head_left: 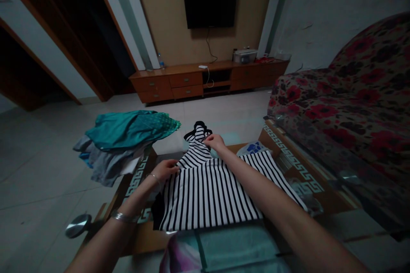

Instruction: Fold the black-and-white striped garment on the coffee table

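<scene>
From the head camera, a black-and-white striped top [205,192] lies spread on a glass-topped coffee table [290,160], beneath both hands. The right hand [215,143] pinches the fabric between closed fingers near the black-trimmed neckline. The left hand [166,169] curls on the top's edge, its grip unclear. Left of the left fingers lies a heap of teal and grey clothes [109,149]. Beyond the right fingers, a blue-printed plastic bag [254,148] is partly hidden by the top, its contents impossible to make out.

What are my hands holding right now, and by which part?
Your left hand and right hand hold a black-and-white striped top at the edges of its neck opening, though the exact grip is hard to tell.
</scene>
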Demonstrator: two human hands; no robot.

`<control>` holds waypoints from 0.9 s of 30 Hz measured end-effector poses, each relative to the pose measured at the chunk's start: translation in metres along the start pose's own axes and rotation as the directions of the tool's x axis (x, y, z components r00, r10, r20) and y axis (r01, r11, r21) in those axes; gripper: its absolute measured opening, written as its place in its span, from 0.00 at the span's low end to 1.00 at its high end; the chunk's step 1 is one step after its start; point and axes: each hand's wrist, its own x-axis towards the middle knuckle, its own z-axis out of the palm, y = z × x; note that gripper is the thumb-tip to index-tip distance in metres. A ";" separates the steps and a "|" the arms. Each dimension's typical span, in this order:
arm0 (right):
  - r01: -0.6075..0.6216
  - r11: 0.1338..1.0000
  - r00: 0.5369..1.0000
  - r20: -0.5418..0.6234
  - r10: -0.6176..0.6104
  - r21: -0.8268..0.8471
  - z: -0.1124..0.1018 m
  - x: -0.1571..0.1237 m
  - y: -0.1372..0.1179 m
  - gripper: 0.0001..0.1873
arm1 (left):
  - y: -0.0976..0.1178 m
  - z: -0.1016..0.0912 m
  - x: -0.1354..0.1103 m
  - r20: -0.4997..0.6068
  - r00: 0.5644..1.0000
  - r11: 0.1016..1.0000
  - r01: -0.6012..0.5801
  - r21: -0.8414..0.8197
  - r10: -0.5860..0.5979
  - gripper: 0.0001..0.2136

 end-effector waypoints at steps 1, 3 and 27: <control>-0.015 1.000 1.000 -0.008 0.016 0.011 0.002 -0.001 0.003 0.08 | 0.008 0.000 0.008 -0.081 0.995 0.997 -0.047 0.054 0.052 0.09; -0.027 0.999 0.999 -0.021 0.028 0.024 0.006 -0.001 0.008 0.09 | 0.026 0.006 0.030 -0.184 0.977 0.992 -0.094 0.084 0.108 0.10; 0.298 0.906 0.902 0.224 -0.370 0.300 -0.104 0.051 -0.024 0.18 | 0.110 -0.015 0.115 -0.187 0.964 0.982 -0.179 0.055 0.187 0.08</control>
